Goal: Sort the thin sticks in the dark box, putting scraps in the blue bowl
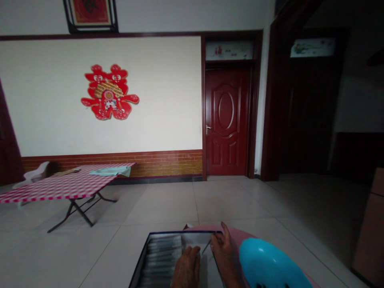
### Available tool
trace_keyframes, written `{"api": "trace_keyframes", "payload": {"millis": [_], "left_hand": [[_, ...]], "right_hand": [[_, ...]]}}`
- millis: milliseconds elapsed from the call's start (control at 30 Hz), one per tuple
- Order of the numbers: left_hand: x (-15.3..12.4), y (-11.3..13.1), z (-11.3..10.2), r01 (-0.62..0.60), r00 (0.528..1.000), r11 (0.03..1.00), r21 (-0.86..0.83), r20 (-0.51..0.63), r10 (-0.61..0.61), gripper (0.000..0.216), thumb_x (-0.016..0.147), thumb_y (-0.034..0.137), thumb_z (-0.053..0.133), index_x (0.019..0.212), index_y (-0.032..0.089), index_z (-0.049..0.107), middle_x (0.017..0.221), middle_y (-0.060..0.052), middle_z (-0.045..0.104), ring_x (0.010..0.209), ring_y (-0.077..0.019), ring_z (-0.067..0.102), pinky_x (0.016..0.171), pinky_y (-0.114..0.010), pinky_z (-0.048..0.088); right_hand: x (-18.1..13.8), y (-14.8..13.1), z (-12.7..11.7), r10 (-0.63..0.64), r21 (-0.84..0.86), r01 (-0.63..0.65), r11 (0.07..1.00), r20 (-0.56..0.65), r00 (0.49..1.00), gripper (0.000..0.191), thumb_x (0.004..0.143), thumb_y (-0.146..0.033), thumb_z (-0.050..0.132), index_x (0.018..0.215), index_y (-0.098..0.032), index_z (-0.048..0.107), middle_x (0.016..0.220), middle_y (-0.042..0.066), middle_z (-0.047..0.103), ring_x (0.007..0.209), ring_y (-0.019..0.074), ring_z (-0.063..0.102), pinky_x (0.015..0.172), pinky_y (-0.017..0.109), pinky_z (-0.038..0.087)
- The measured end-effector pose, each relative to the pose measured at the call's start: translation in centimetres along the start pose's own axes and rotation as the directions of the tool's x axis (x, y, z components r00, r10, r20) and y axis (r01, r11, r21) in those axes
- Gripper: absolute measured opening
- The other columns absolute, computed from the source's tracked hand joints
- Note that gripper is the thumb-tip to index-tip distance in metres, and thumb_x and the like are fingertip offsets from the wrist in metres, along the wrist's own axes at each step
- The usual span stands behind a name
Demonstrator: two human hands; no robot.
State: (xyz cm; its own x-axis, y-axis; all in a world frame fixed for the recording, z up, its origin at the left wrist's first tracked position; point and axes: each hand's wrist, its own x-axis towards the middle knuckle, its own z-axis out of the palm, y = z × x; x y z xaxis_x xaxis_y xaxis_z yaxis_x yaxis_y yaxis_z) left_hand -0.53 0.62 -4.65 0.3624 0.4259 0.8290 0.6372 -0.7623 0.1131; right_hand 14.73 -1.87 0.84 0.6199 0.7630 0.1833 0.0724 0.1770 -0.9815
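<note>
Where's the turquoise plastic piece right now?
In the head view, the turquoise plastic piece sits at the bottom right, over the pink surface, just right of the person's right hand and the dark-rimmed tray.

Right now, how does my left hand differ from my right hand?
Your left hand sits lower and looks curled, with nothing visible in it, while your right hand is higher, its fingers pinching a thin rod. The left hand is also farther from the blue basin than the right. Both are bare and over the tray.
</note>
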Motion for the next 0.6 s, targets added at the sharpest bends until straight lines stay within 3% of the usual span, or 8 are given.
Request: {"api": "trace_keyframes", "payload": {"millis": [233, 600], "left_hand": [[-1.2, -1.0, 1.1, -0.020, 1.000, 1.000, -0.021, 0.018, 0.021, 0.028, 0.096, 0.024, 0.039, 0.117, 0.023, 0.057, 0.096, -0.009, 0.072, 0.078, -0.0179, 0.072, 0.065, -0.024, 0.057], [-1.1, -0.8, 1.0, 0.017, 0.995, 0.997, -0.070, 0.102, -0.009, 0.030, 0.096, 0.024, 0.037, 0.116, 0.023, 0.059, 0.094, -0.008, 0.072, 0.074, -0.0167, 0.071, 0.065, -0.022, 0.057]], "right_hand": [[-0.1, -0.6, -0.2, -0.002, 0.050, 0.002, 0.999, -0.001, 1.000, 0.076, 0.072, -0.046, 0.056, 0.139, -0.017, 0.032, 0.078, 0.002, 0.068, 0.067, 0.0216, 0.066, 0.058, 0.031, 0.053], [-0.2, -0.7, -0.2, 0.027, 0.106, -0.029, 0.994, 0.019, 0.999, 0.080, 0.071, -0.049, 0.057, 0.139, -0.018, 0.030, 0.076, 0.000, 0.067, 0.068, 0.0219, 0.066, 0.057, 0.030, 0.053]]}}
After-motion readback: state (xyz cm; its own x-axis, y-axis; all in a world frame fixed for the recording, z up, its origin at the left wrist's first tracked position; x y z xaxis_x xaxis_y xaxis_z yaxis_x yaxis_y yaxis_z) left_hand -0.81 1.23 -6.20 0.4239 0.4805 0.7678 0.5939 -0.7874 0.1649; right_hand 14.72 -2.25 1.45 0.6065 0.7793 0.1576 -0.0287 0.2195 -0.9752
